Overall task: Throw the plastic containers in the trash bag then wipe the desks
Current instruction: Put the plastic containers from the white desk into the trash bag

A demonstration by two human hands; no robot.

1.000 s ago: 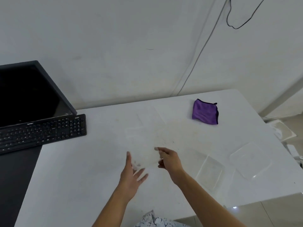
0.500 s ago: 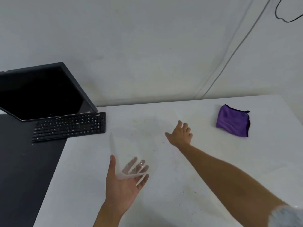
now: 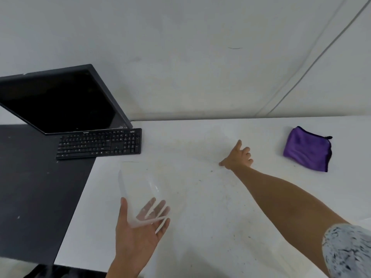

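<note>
Since half a second before, my right hand [image 3: 237,157] had reached farther across the bench [image 3: 200,227], fingers loose and empty. My left hand [image 3: 140,227] cradled the clear plastic container [image 3: 138,189]: light, thin, slippery, probably best pinched at its rim.

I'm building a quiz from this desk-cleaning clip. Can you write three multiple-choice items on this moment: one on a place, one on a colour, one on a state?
1. Where does the cloth lie?
A. on the white desk, right of the right hand
B. on the keyboard
C. in the left hand

2. What colour is the cloth?
A. green
B. purple
C. yellow

3. What is the left hand doing?
A. resting flat on the desk
B. typing
C. holding a clear plastic container

Answers: 1 A, it sits on the white surface past the outstretched hand. 2 B, it is plainly purple. 3 C, thumb and fingers grip the clear piece above the desk.
</note>
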